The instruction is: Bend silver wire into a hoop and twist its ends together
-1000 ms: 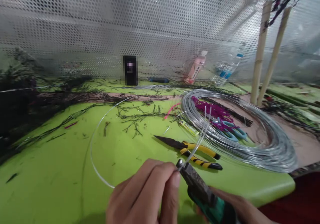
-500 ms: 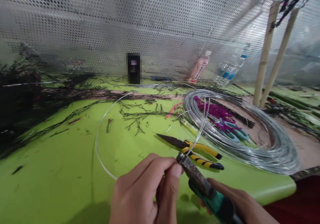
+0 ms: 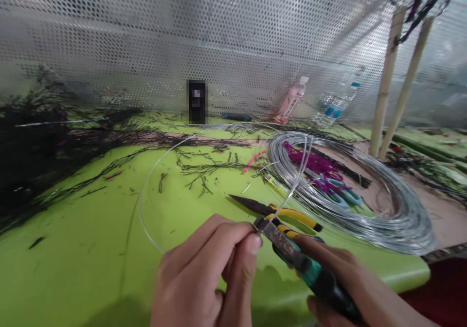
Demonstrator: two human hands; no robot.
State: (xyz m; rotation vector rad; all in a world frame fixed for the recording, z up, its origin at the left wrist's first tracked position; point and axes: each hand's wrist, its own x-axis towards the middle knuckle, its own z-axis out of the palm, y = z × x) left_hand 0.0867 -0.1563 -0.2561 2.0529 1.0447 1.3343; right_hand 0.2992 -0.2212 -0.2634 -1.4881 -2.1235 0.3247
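Near the front of the green table, my left hand (image 3: 206, 273) is closed in a pinch on a thin silver wire (image 3: 141, 205). The wire bows out to the left and back. My right hand (image 3: 350, 273) grips pliers (image 3: 284, 244) with green and black handles. Their jaws are at the wire, right by my left fingertips. A doubled end of wire (image 3: 294, 186) sticks up from the jaws toward the coil. Just behind lie yellow and black long-nose pliers (image 3: 251, 204), one handle partly hidden by my right hand.
A large coil of silver wire (image 3: 412, 225) lies on the right, with purple strands (image 3: 314, 164) and blue-handled scissors (image 3: 352, 195) inside. Dark twigs (image 3: 204, 164) litter the table (image 3: 83, 259). Behind stand a pink bottle (image 3: 292, 100), a clear bottle (image 3: 337, 105) and a perforated metal panel (image 3: 146, 35).
Both hands and the green-handled pliers have shifted slightly left and up. My right hand now covers part of the yellow pliers' lower handle. The wire ends have swung a little to the right.
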